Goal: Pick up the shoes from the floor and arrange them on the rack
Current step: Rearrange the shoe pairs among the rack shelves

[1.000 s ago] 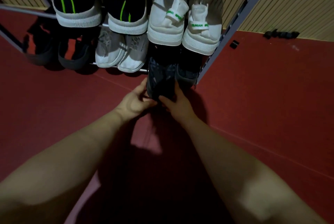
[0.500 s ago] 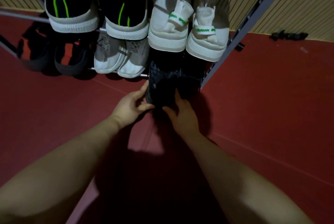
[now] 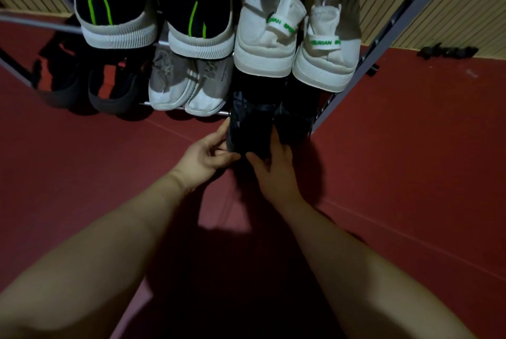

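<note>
Barely shifted since earlier: dark mesh shoe (image 3: 250,125) at grey metal rack's (image 3: 408,15) bottom tier, twelve o'clock of wrists. Left hand (image 3: 202,155) and right hand (image 3: 276,166) fingers curled, gripping its heel.

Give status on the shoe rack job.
Done: black-green pair and white pair sit on the upper tier, grey pair on the lower. In hand: left hand and right hand hold a dark shoe at the lower tier's right end, beside its mate. Left: seat it; no other loose shoe in view.
</note>
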Demonstrator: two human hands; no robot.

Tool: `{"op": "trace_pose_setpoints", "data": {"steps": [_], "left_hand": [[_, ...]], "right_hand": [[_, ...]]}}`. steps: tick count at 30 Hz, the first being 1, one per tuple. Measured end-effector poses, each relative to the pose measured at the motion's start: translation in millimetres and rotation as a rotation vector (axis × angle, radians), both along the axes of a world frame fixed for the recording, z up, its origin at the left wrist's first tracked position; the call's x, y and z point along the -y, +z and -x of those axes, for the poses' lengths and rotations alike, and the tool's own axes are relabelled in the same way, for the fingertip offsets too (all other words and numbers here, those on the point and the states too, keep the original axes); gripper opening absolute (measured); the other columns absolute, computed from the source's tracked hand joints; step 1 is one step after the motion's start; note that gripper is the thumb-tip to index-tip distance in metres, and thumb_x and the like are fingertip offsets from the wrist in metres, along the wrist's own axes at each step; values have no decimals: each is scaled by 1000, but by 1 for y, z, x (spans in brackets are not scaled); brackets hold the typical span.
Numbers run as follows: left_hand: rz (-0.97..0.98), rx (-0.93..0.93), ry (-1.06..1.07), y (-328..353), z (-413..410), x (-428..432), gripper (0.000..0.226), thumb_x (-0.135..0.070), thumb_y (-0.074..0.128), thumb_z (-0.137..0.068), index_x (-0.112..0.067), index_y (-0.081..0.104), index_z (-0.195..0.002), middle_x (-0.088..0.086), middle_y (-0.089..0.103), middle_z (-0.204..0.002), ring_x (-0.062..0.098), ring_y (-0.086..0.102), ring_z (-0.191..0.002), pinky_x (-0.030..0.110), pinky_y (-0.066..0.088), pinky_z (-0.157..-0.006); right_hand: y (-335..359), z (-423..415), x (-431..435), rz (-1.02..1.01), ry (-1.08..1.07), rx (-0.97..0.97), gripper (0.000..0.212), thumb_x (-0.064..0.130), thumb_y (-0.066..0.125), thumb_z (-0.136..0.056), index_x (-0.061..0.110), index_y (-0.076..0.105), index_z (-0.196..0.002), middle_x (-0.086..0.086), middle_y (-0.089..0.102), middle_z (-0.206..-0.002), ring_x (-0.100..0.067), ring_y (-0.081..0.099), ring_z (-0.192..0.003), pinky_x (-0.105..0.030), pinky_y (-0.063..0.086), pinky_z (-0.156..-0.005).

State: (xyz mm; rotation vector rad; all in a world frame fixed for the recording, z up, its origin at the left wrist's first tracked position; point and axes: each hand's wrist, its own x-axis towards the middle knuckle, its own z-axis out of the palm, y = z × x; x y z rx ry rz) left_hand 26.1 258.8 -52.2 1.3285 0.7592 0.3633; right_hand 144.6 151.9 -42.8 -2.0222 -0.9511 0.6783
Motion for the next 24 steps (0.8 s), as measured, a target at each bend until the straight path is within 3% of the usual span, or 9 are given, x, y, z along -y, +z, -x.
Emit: {"op": "trace_pose_setpoints", "data": {"steps": [4,6,8,11,13,16,19,21,24], "left_hand": [[12,-23,-23,-8,2,-6,82,14,57,-82,-26,24,-146,-14,56,-60,-4,41,-50,8,34,-55],[2,-57,-25,-12,4,-5,83,15,57,-83,-28,25,-146,-9,61,-78,-3,47,-60,11,40,-62],[-10,-77,-1,-14,4,2,84,13,59,-82,-31,25,-145,-8,65,-88,-1,53,-70,15,42,-70],[62,-30,26,-13,1,6,83,14,58,-82,-29,26,-146,-14,69,-82,-5,58,-70,12,44,-68],[165,59,4,-7,0,7,85,11,61,-80,-33,28,-145,-13,68,-82,-1,56,-74,17,43,-70],[300,185,-10,-3,1,12,77,4,61,-76,-45,42,-132,-6,69,-101,8,59,-94,25,47,-84],[339,186,28,-2,4,19,76,16,49,-84,-44,41,-130,-8,69,-99,8,54,-98,24,41,-85],[346,190,32,2,6,18,80,16,54,-80,-40,40,-135,-3,66,-95,15,46,-98,25,36,-82],[312,168,64,15,-4,7,81,12,58,-77,-36,36,-139,0,66,-90,14,56,-88,25,47,-79]], "right_hand": [[-9,3,1,46,0,-54,77,27,61,-90,20,15,-150,-17,36,-133,-30,50,-116,-32,40,-102],[-15,7,1,33,-48,-279,76,21,62,-90,24,16,-150,-14,33,-142,-25,45,-125,-36,45,-101],[-16,7,0,-34,-110,-466,72,10,59,-91,25,20,-149,-2,41,-138,-19,49,-122,-30,54,-87],[-14,-1,-4,-105,-136,-605,74,3,58,-90,25,18,-149,0,47,-131,-17,53,-116,-20,55,-74],[-13,-1,-7,-122,-159,-610,76,5,61,-89,29,20,-147,-2,47,-135,-19,52,-120,-28,56,-84],[-11,9,-6,-111,-214,-500,77,38,73,-74,54,30,-136,-5,46,-139,-21,50,-126,-48,43,-104],[-28,14,0,-88,-207,-432,86,60,69,-63,57,27,-138,-7,41,-141,-21,44,-130,-47,37,-109],[-33,15,2,-88,-208,-424,88,72,68,-60,64,22,-135,-5,41,-142,-23,40,-132,-50,37,-108],[-38,3,-13,-66,-190,-416,90,82,64,-53,71,20,-130,-6,40,-145,-26,39,-134,-52,38,-106]]}}
